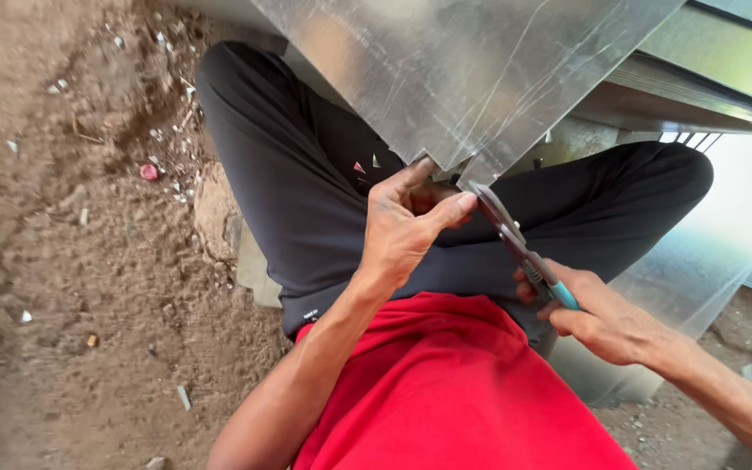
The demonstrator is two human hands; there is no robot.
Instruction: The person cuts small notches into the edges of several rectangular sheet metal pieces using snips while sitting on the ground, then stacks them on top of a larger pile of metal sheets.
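1. Red shirt up close; right hand squeezes blue-handled snips.
2. Left hand pinches the metal sheet by its lower edge, over the lap.
3. Cut looks barely started, blades at the corner, I think. Dirt ground around.

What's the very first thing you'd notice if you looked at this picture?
Probably the big shiny metal sheet across the top, resting over the seated person's knees. Right below it, the right hand grips snips with blue handles, their blades at the sheet's lower edge, while the left hand pinches the metal beside the cut. A bright red shirt fills the bottom, with brown dirt ground on the left.
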